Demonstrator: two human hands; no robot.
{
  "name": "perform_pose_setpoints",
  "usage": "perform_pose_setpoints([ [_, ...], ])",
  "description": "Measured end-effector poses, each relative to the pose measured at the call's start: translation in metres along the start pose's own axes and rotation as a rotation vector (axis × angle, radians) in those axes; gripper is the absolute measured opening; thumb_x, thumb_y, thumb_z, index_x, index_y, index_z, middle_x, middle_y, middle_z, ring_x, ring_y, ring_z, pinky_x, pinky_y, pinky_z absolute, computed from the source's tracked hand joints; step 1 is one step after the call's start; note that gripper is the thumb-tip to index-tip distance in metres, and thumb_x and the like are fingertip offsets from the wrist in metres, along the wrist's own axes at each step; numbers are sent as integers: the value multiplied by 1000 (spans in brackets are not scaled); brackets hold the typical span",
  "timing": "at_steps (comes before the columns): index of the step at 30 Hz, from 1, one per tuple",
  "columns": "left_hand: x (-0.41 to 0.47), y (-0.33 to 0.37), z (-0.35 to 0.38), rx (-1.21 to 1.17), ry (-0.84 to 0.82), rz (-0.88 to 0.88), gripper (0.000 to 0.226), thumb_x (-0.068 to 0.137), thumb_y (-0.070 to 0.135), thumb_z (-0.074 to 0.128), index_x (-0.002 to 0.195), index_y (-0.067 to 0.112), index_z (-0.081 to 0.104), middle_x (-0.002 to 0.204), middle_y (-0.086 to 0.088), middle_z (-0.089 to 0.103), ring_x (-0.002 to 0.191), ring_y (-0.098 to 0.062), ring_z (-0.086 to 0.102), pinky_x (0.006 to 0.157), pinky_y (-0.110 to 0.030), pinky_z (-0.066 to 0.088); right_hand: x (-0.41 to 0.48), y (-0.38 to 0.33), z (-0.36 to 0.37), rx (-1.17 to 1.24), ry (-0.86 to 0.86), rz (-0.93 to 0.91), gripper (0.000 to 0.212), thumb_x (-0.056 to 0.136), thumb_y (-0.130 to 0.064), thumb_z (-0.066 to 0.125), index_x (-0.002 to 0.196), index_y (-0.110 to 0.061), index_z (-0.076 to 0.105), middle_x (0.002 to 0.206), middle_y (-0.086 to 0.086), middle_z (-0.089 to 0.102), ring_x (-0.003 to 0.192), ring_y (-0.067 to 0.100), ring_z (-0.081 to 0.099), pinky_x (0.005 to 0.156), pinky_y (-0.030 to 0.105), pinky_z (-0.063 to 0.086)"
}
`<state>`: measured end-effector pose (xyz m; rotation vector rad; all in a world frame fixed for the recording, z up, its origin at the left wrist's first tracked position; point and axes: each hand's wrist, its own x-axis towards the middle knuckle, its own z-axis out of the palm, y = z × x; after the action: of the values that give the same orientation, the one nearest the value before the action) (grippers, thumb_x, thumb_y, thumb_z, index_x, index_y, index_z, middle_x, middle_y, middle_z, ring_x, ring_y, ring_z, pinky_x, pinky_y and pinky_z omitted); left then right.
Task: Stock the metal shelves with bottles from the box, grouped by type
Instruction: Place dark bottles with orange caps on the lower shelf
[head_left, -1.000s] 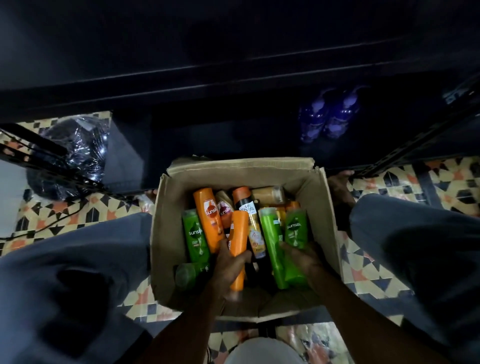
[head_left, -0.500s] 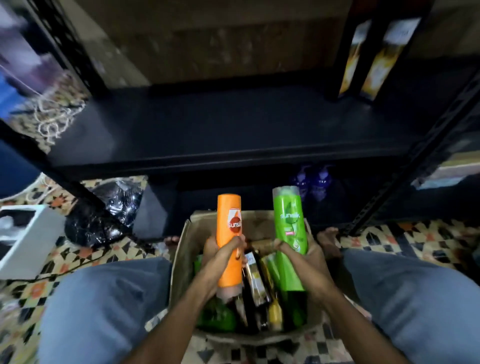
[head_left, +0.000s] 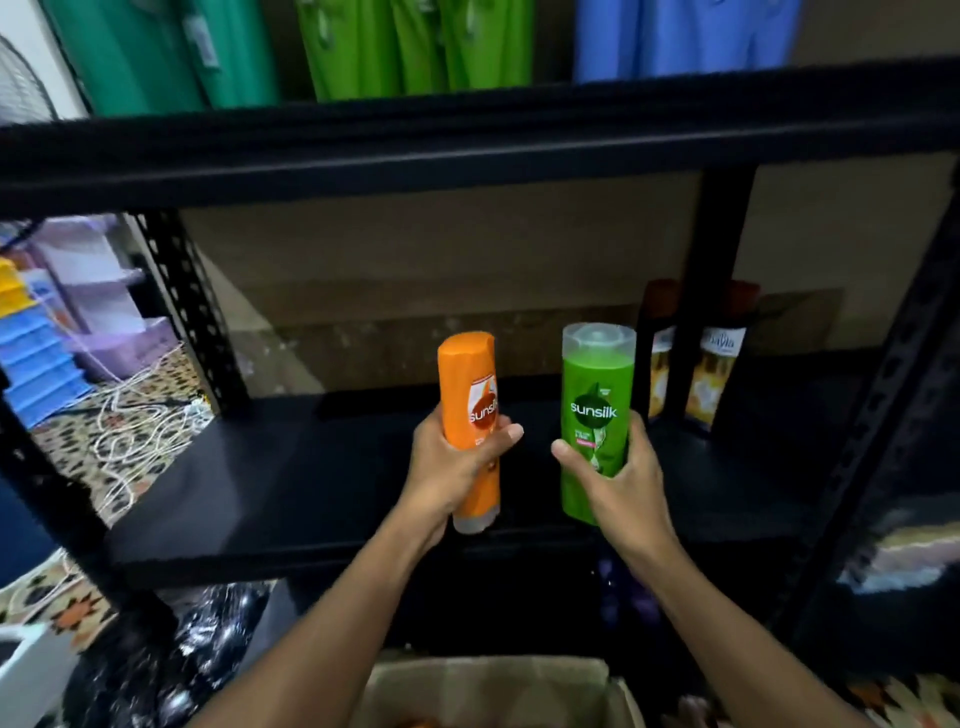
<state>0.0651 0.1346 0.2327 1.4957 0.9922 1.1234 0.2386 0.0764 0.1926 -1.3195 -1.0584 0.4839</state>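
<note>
— What's each hand holding?
— Left hand (head_left: 457, 467) is wrapped around an orange bottle (head_left: 470, 410), right hand (head_left: 618, 483) around a green bottle (head_left: 597, 410), both upright over the front edge of the black shelf (head_left: 291, 467).
— And the box (head_left: 488, 691)?
— Below, near the shelf's front.

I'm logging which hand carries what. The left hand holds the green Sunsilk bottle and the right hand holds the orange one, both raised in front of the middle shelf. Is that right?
Not quite: the hands are swapped. In the head view, the left hand holds the orange bottle and the right hand holds the green bottle. Both are raised in front of the middle shelf.
</note>
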Motion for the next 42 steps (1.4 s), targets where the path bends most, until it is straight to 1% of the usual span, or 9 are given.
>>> perform_pose_setpoints([
  [4, 27, -19, 8, -4, 3, 24, 43, 79, 17, 87, 115, 17, 65, 98, 1, 78, 89, -8, 74, 66, -14, 54, 22, 22, 10, -29, -29, 48, 64, 82, -39, 80, 134, -31, 44, 110, -12, 66, 102, 3, 63, 88, 35, 54],
  [8, 35, -40, 14, -18, 3, 22, 49, 78, 20, 88, 118, 25, 62, 106, 5, 76, 97, -9, 73, 76, -23, 53, 28, 41, 14, -21, 19, 62, 66, 83, -37, 79, 136, -31, 40, 113, -13, 64, 104, 4, 62, 89, 35, 53],
  [13, 33, -82, 20, 124, 104, 79, 85, 76, 40, 88, 136, 44, 27, 129, 18, 47, 114, -1, 54, 81, -20, 50, 40, 73, 18, -136, 22, 31, 69, 82, -24, 82, 130, -31, 32, 123, -3, 52, 109, 12, 57, 89, 36, 51],
  [17, 52, -110, 27, 264, 66, 41, 67, 79, 66, 73, 120, 45, 24, 133, 8, 34, 126, -16, 44, 99, -51, 53, 67, 94, 23, -255, 9, 16, 62, 78, -25, 84, 121, -24, 38, 117, 1, 54, 107, 20, 56, 86, 35, 46],
  [20, 80, -115, 31, 486, 31, 69, 57, 90, 55, 68, 120, 33, 25, 125, 5, 31, 124, -19, 38, 106, -48, 43, 94, 99, 28, -270, -33, 54, 54, 79, -24, 84, 113, -24, 42, 109, -2, 61, 100, 19, 60, 78, 28, 42],
  [24, 121, -123, 29, 394, 97, 39, 55, 91, 42, 73, 133, 22, 45, 124, 1, 47, 116, -20, 52, 93, -34, 46, 125, 110, 40, -296, -28, 66, 48, 86, -24, 78, 113, -18, 38, 110, -1, 57, 103, 25, 59, 77, 28, 39],
  [29, 150, -136, 33, 443, 161, 29, 54, 90, 48, 72, 132, 22, 49, 126, -2, 61, 111, -21, 61, 97, -49, 53, 156, 123, 49, -381, -8, 75, 53, 89, -26, 74, 123, -7, 38, 122, 15, 61, 110, 35, 60, 77, 29, 35],
  [36, 154, -139, 37, 519, 148, 37, 56, 96, 49, 64, 138, 26, 35, 132, -5, 57, 115, -27, 60, 97, -52, 52, 163, 126, 56, -390, 19, 61, 59, 93, -22, 70, 132, -3, 31, 129, 18, 56, 113, 36, 58, 75, 25, 33],
  [42, 150, -137, 40, 509, 188, 61, 65, 97, 40, 64, 143, 36, 18, 138, -7, 53, 118, -28, 59, 98, -56, 51, 162, 125, 52, -379, 16, 54, 59, 93, -22, 70, 133, -1, 32, 133, 20, 51, 120, 35, 52, 87, 28, 35],
])
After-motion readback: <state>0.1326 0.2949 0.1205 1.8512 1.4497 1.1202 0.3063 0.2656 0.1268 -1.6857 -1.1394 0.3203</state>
